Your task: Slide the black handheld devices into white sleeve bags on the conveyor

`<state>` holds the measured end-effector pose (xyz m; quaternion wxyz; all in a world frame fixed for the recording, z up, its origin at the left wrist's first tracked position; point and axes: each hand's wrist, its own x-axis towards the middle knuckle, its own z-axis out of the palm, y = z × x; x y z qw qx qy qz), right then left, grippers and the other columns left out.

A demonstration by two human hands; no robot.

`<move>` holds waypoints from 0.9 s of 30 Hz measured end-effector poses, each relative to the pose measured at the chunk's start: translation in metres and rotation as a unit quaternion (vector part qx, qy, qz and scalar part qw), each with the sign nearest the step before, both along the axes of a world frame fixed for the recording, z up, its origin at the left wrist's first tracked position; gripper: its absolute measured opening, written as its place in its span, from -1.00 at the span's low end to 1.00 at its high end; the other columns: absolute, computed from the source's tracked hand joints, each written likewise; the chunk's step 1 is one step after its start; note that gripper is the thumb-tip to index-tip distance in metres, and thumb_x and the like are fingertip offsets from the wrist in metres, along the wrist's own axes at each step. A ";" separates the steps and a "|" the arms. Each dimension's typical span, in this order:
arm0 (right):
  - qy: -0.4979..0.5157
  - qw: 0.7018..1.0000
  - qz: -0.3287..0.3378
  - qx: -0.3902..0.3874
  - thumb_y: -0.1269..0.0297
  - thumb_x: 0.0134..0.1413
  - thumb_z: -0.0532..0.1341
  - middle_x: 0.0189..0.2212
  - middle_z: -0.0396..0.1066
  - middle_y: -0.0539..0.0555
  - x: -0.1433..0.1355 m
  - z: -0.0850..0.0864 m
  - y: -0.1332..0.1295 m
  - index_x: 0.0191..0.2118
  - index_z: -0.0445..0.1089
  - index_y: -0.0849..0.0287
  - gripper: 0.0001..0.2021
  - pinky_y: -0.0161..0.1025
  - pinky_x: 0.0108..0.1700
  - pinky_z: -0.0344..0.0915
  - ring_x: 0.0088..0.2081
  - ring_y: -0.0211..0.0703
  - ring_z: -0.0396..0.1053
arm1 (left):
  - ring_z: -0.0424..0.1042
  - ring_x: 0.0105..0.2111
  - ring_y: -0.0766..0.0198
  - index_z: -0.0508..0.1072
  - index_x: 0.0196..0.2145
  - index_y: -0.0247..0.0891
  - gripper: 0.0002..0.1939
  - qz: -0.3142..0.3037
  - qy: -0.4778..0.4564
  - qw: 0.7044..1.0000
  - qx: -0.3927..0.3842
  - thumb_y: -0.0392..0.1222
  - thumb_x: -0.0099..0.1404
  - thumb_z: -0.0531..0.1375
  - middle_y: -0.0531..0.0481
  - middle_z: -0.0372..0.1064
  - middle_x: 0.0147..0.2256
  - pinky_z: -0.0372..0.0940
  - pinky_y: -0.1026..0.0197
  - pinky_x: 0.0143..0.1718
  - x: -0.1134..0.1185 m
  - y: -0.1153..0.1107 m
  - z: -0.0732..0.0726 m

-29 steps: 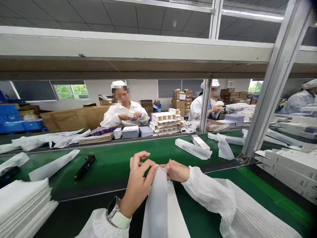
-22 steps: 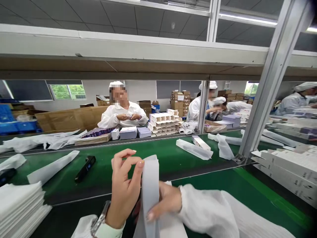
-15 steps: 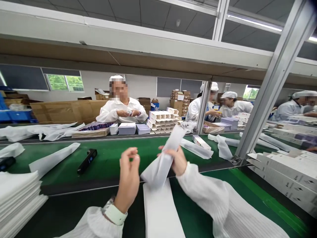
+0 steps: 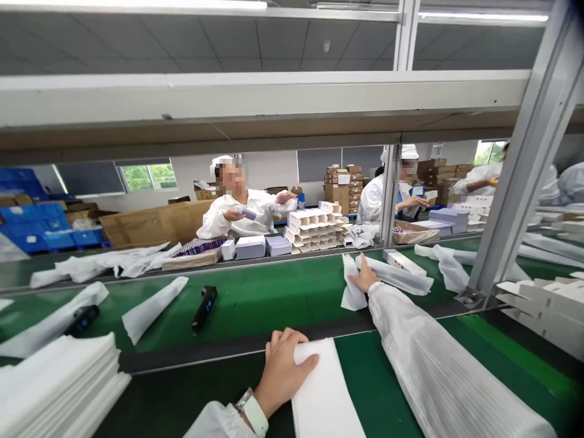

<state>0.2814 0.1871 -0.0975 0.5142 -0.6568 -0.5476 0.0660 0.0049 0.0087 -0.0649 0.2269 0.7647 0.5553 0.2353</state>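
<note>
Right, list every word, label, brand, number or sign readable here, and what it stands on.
No text is legible:
Slim black device on the green belt: bluish marks, too small.
Second black device, further left: likewise.
White carton with a purple end: print too small.
White paper label on stacked brown cardboard boxes: too blurred.

One left hand [image 4: 285, 374] and one right hand [image 4: 364, 278]; two black devices [image 4: 204, 308]; two stacks of white sheets [image 4: 328, 392]; one wristwatch [image 4: 246, 399]; one printed carton [image 4: 404, 263] on the green belt [image 4: 283, 277]; two windows showing greenery [image 4: 148, 176].
</note>
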 end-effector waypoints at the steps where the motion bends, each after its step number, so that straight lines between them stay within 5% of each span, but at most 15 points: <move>1: -0.017 0.999 -0.030 -0.009 0.23 -0.30 0.20 -0.12 0.23 0.27 -0.002 -0.001 -0.001 -0.02 0.14 0.22 -0.41 0.01 -0.20 0.15 -0.14 0.15 0.22 | 0.14 -0.18 0.14 0.30 -0.37 -0.13 -0.82 0.003 -0.001 1.000 -0.006 -0.03 0.06 0.07 0.07 0.26 -0.28 0.00 0.07 -0.14 -0.001 0.001 -0.001; 5: -0.129 0.988 -0.089 -0.005 0.21 -0.08 0.08 -0.02 0.13 0.21 -0.012 0.004 -0.019 0.10 -0.05 0.13 -0.43 0.00 -0.11 0.07 -0.03 0.11 0.11 | 0.18 -0.22 0.17 0.30 -0.41 -0.16 -0.81 0.006 -0.040 0.999 0.015 -0.03 0.13 0.00 0.05 0.28 -0.34 0.06 0.16 -0.19 -0.005 0.006 -0.003; 10: -0.244 0.966 -0.025 0.079 0.29 0.02 -0.04 -0.09 0.20 0.16 -0.026 0.003 -0.043 0.04 0.05 0.18 -0.60 -0.14 -0.12 0.09 -0.07 -0.07 0.15 | 0.24 -0.37 0.21 0.32 -0.54 -0.22 -0.78 0.015 -0.084 0.996 0.013 -0.06 0.12 0.02 0.04 0.29 -0.47 0.09 0.23 -0.33 -0.006 0.009 -0.005; 15: -0.255 0.960 -0.018 0.115 0.34 0.03 -0.08 -0.19 0.27 0.13 -0.029 0.003 -0.050 0.00 0.09 0.20 -0.64 -0.14 -0.08 0.03 -0.13 -0.13 0.20 | 0.23 -0.46 0.25 0.34 -0.48 -0.24 -0.72 0.009 -0.124 0.992 0.005 0.01 0.14 0.01 0.05 0.26 -0.52 0.08 0.25 -0.42 -0.005 0.008 -0.004; 22: -0.312 0.946 0.033 0.088 0.34 0.06 -0.11 -0.20 0.28 0.16 -0.035 0.011 -0.058 -0.03 0.14 0.22 -0.66 -0.12 -0.01 -0.06 -0.14 -0.10 0.19 | 0.21 -0.30 0.23 0.30 -0.47 -0.21 -0.78 -0.024 -0.107 0.991 0.076 -0.06 0.19 -0.03 0.03 0.24 -0.38 0.12 0.20 -0.28 -0.002 0.003 0.000; 27: -0.341 0.937 0.068 0.024 0.33 0.06 -0.10 -0.29 0.30 0.12 -0.038 0.010 -0.057 -0.04 0.15 0.18 -0.67 -0.14 -0.10 0.03 -0.21 -0.10 0.22 | 0.20 -0.27 0.19 0.32 -0.52 -0.23 -0.81 -0.020 -0.083 0.995 0.059 -0.05 0.04 0.14 0.02 0.21 -0.37 0.13 0.16 -0.25 -0.002 0.005 0.000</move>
